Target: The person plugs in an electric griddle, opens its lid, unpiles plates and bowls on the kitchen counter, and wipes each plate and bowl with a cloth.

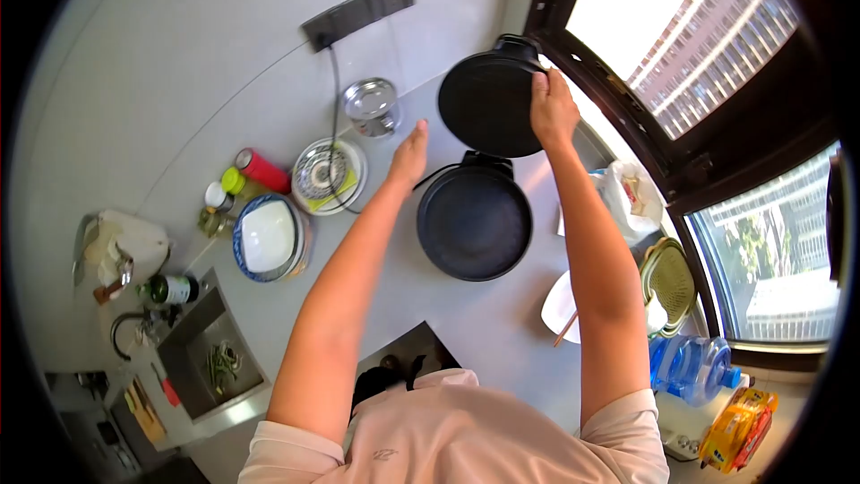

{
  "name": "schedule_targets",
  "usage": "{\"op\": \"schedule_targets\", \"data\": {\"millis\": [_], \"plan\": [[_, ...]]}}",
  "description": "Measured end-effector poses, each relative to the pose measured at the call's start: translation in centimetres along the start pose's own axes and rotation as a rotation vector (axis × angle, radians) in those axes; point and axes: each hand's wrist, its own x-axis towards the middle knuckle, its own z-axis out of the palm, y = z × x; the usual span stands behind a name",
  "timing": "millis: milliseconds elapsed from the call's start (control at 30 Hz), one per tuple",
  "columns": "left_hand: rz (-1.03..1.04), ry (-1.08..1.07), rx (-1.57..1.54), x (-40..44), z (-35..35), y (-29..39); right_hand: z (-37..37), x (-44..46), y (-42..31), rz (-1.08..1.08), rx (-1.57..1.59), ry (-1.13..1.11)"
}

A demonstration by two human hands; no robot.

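Observation:
A round black electric griddle lies on the counter, its lower pan (pixel 475 223) facing up with a dark bare surface. The raised round lid (pixel 488 103) stands behind it, inner side toward me. My right hand (pixel 554 112) grips the lid's right edge, fingers behind and thumb in front. My left hand (pixel 410 156) is raised to the left of the griddle, apart from it, fingers stretched out and holding nothing. A black power cord (pixel 335 99) runs down from the wall socket strip (pixel 358 12); part of the cord passes behind my left hand.
Left along the wall are a steel pot (pixel 371 100), stacked plates (pixel 350 145), a red bottle (pixel 262 170), and bowls (pixel 268 231). The sink (pixel 251 381) holds green vegetables. On the right are a white plate (pixel 557 307), a green colander (pixel 670 282) and a blue water jug (pixel 688 369).

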Motion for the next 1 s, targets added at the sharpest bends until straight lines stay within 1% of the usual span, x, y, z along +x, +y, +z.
{"op": "schedule_targets", "data": {"millis": [33,100,167,200,300,367,433,500,567,633,667,767,833,933,1000], "plan": [[-0.037,0.022,0.0,-1.3,-0.9,-1.0,0.0,-0.7,-0.5,-0.023,-0.012,0.021],[-0.037,0.041,0.041,-4.1,-2.9,-3.2,0.2,-2.9,-1.9,-0.028,0.001,0.087],[-0.048,0.059,0.031,-6.8,-5.2,-5.1,1.5,-5.9,-3.1,-0.08,-0.104,0.141],[-0.045,0.078,0.031,-8.4,-6.5,-5.8,1.3,-7.8,-4.5,-0.057,-0.018,0.082],[-0.083,0.125,-0.026,-12.9,-10.3,-8.4,2.4,-13.8,-8.1,-0.214,0.121,0.031],[-0.122,0.163,-0.072,-15.8,-13.0,-10.3,3.6,-18.6,-10.6,-0.238,0.253,-0.073],[-0.158,0.205,-0.104,-18.6,-15.6,-12.3,4.0,-24.0,-14.6,-0.092,0.213,-0.257],[-0.168,0.246,-0.12,-21.0,-18.2,-14.3,6.1,-28.8,-16.8,-0.036,0.342,-0.414],[-0.176,0.294,-0.115,-23.6,-20.8,-15.7,6.5,-33.2,-20.1,0.096,0.426,-0.606],[-0.181,0.349,-0.091,-26.1,-23.2,-16.6,6.8,-36.6,-23.1,0.149,0.456,-0.727],[-0.222,0.38,-0.091,-27.1,-24.6,-17.0,7.1,-37.8,-24.4,0.176,0.469,-0.787],[-0.373,0.49,-0.116,-29.6,-28.8,-17.6,9.5,-40.7,-26.5,0.278,0.577,-0.872],[-0.511,0.59,-0.162,-30.4,-30.9,-18.5,10.3,-41.3,-27.9,0.322,0.568,-0.921],[-0.562,0.779,-0.345,-30.4,-32.6,-18.4,11.9,-40.9,-29.7,0.354,0.536,-0.994],[-0.592,0.701,-0.416,-29.9,-34.2,-18.4,13.6,-40.1,-30.2,0.373,0.511,-1.081]]}}
